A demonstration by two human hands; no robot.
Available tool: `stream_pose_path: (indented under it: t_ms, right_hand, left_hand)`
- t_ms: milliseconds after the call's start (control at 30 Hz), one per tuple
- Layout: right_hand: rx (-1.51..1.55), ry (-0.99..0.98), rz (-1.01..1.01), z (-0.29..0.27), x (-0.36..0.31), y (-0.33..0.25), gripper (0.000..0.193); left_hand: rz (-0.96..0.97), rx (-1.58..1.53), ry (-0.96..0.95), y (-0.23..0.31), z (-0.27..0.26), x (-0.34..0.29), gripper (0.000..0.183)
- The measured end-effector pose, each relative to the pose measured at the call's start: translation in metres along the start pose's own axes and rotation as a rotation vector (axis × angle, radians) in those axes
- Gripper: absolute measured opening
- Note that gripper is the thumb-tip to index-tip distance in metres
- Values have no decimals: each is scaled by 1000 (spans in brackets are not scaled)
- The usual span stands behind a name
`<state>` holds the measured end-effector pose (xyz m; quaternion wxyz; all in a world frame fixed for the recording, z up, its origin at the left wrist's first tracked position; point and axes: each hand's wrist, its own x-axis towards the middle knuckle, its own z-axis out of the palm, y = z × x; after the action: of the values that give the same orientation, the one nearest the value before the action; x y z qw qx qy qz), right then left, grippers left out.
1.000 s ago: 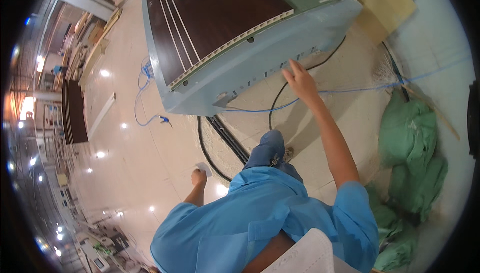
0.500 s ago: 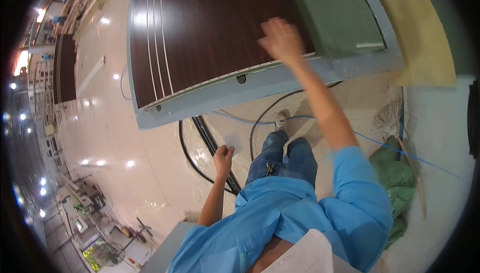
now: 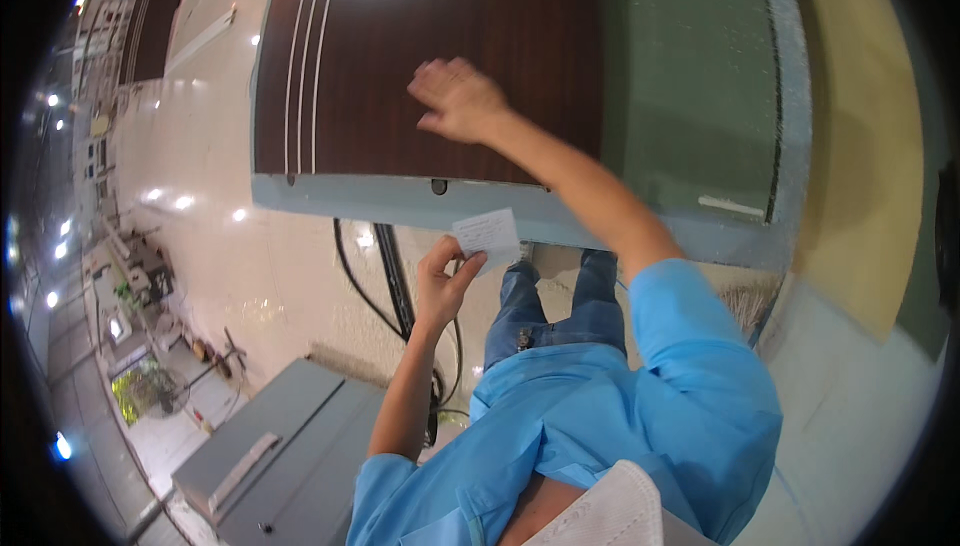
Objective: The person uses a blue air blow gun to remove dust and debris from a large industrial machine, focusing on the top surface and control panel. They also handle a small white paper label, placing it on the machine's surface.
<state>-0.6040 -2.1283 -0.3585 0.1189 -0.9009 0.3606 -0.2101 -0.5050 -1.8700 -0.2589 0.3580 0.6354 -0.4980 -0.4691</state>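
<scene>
A small white slip of paper (image 3: 488, 234) with writing on it is pinched between the thumb and fingers of my left hand (image 3: 445, 278), just off the near edge of the work table. My right hand (image 3: 462, 101) is over a dark brown wood-grain panel (image 3: 400, 6), palm down with its fingers stretched out. Whether it touches the surface I cannot tell. Three pale stripes run along the panel's left part. The panel lies on a table with a grey-blue edge (image 3: 365, 198) and a green top (image 3: 690, 76).
A white strip (image 3: 732, 208) lies on the green top. Yellow sheeting (image 3: 865, 146) borders the table's right side. At lower left stands a grey cabinet (image 3: 290, 446). Black hoses (image 3: 390, 271) run across the floor below the table. Another striped panel (image 3: 155, 16) stands far left.
My right hand has swept left across the panel. My left hand has risen towards the table edge, and the paper in it now faces up. The view has shifted closer to the table.
</scene>
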Motion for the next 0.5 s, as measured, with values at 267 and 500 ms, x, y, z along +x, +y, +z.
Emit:
stream_pose_path:
  t_ms: [267,500]
  right_hand:
    - [-603,350,795,-184,-139,242,41]
    - [725,-313,327,-152,-102,118,37]
  left_hand:
    - [-158,-210,31,33,48,54,21]
    - [-196,-196,-180,31,73,148,21]
